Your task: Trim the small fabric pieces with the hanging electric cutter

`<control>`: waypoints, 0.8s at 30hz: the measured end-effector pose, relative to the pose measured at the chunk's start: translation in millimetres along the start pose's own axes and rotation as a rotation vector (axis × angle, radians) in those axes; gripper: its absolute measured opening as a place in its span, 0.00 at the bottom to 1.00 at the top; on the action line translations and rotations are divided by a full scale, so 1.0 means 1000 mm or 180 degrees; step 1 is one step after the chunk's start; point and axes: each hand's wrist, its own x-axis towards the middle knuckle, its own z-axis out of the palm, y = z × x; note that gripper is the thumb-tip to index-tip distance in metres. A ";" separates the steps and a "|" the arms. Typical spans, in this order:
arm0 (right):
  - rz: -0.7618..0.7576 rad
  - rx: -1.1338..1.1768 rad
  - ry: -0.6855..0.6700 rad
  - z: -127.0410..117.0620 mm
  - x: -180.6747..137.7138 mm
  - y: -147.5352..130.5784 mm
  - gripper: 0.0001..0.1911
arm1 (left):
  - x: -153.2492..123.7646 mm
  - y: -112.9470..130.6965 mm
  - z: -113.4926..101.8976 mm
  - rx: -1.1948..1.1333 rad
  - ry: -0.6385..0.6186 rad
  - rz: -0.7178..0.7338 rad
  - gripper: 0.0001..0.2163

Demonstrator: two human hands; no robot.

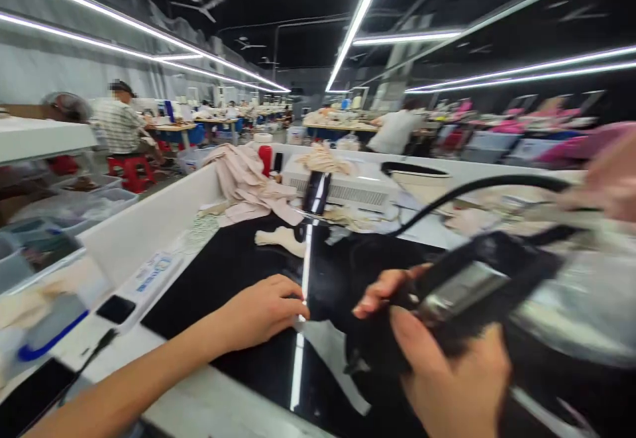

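Observation:
My left hand reaches over the glossy black work surface with its fingers bent together. Its fingertips are closed at the upper tip of a pale, pointed cloth piece that runs down towards the right. Farther right, my right hand is smeared by motion, its thumb to the left and fingertips showing beyond it. A dark, boxy machine part with a shiny metal plate hides much of its fingers. Whether that hand holds anything is unclear. A cream cloth piece lies beyond my left hand.
Pale pink cloth hangs over the white rim at the back left, by a red object. A black cable arches at right. A phone-like dark object lies left. A person sits on a red stool.

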 end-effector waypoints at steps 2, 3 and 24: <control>-0.0058 -0.0229 -0.0076 -0.001 0.001 -0.005 0.14 | 0.001 0.000 0.004 -0.0090 0.0038 -0.0020 0.10; -0.0087 -0.0301 -0.0078 -0.001 0.001 -0.007 0.13 | 0.001 0.000 0.006 -0.0117 0.0014 -0.0002 0.10; -0.0114 -0.0109 0.0214 0.003 -0.001 -0.006 0.15 | 0.001 0.012 0.010 -0.0540 -0.0004 0.0025 0.13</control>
